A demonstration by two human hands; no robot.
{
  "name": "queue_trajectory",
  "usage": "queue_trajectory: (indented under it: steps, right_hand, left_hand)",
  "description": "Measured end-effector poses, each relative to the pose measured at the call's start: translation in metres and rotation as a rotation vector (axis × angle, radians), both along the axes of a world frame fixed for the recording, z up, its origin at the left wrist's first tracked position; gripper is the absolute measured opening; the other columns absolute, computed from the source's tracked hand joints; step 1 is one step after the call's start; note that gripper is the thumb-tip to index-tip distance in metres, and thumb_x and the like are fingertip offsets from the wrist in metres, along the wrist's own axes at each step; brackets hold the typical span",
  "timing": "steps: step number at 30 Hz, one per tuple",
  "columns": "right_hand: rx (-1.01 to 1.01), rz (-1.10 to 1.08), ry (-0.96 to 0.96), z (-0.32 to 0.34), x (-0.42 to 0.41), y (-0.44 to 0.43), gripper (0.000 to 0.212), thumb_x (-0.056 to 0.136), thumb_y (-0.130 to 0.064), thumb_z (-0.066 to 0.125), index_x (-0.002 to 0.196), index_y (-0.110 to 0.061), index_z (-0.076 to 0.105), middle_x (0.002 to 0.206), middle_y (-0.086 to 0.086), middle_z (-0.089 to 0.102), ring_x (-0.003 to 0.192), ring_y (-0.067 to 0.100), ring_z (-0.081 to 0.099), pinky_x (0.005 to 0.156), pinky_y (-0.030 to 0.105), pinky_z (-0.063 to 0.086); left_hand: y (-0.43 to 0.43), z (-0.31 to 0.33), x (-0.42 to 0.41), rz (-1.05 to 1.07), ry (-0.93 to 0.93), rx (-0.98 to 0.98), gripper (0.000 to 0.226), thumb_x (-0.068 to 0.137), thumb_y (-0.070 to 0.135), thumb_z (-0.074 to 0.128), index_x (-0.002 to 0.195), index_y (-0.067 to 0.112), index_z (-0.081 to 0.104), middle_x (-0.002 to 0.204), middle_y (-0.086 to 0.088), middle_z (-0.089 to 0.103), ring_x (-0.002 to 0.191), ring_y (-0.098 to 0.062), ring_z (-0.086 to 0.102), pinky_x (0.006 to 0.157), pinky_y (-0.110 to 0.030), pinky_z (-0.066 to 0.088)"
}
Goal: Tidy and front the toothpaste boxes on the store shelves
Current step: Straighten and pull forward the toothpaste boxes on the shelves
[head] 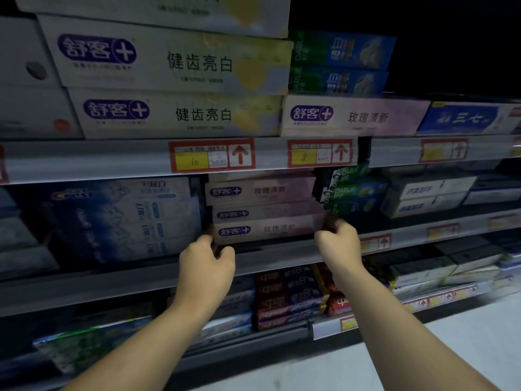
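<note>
Head view: bottom pink toothpaste box (267, 230) sits at the front of the middle shelf (112, 283), under its likes. Left hand (207, 261) and right hand (338, 238) curl their fingers round its two ends. Probably light, thin card that dents easily, so the ends are the sound hold.

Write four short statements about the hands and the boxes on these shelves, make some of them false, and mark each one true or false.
1. The left hand and the right hand grip opposite ends of the lowest pink box. True.
2. The green boxes sit to the left of the pink stack. False: they sit on its right, and the Crest boxes are on its left.
3. The arrows on the red price tags point down. False: they point up.
4. The red boxes lie on the shelf below the hands. True.
</note>
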State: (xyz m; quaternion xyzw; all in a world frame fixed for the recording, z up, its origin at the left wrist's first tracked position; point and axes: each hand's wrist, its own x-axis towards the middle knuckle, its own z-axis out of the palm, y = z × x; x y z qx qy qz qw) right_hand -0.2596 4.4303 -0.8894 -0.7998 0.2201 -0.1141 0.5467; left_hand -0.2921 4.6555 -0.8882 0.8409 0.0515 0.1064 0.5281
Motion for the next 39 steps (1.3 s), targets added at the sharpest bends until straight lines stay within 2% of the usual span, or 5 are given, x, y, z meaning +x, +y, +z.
queue_trajectory:
  steps: [12,19,28,33,39]
  right_hand:
    - [-0.589,0.245,-0.041,0.043,-0.035,-0.001,0.060,0.098,-0.028,0.063,0.151,-0.016,0.040,0.149,0.005,0.047,0.132,0.027,0.049,0.101,0.037,0.046]
    - [-0.695,0.174,-0.261,0.071,-0.052,-0.002,0.041,0.095,-0.040,0.064,0.131,-0.023,0.056,0.126,-0.008,0.054,0.121,0.016,0.052,0.102,0.040,0.048]
    - [-0.356,-0.038,-0.537,0.133,-0.050,-0.025,0.044,0.096,-0.032,0.066,0.137,-0.024,0.053,0.131,-0.010,0.050,0.116,0.005,0.046,0.094,0.025,0.038]
    - [-0.152,-0.116,-0.555,0.154,-0.035,-0.042,0.065,0.095,-0.032,0.066,0.153,-0.025,0.039,0.155,-0.006,0.039,0.141,0.015,0.039,0.115,0.042,0.039]
    - [-0.010,-0.176,-0.524,0.155,-0.013,-0.052,0.067,0.091,-0.034,0.066,0.152,-0.022,0.040,0.152,-0.002,0.043,0.136,0.022,0.045,0.109,0.053,0.045]
  left_hand:
    - [0.009,0.025,-0.033,-0.239,-0.162,0.542,0.065,0.099,0.040,0.059,0.155,0.019,0.033,0.153,0.005,0.037,0.142,-0.012,0.030,0.113,-0.023,0.028]
    - [-0.010,0.073,-0.038,-0.330,-0.388,0.764,0.064,0.100,0.046,0.052,0.155,0.017,0.034,0.152,0.005,0.038,0.142,-0.014,0.029,0.116,-0.025,0.028]
    - [-0.067,0.160,-0.021,-0.256,-0.461,0.382,0.062,0.097,0.029,0.060,0.152,0.010,0.039,0.146,0.000,0.040,0.137,-0.017,0.040,0.110,-0.023,0.032]
    - [-0.074,0.170,-0.008,-0.230,-0.279,0.226,0.063,0.095,0.038,0.060,0.152,0.019,0.041,0.150,-0.001,0.041,0.137,-0.022,0.042,0.114,-0.046,0.039]
    - [-0.072,0.172,-0.010,-0.231,-0.283,0.142,0.030,0.095,0.029,0.062,0.121,0.042,0.057,0.127,0.007,0.051,0.119,-0.017,0.054,0.100,-0.035,0.044]
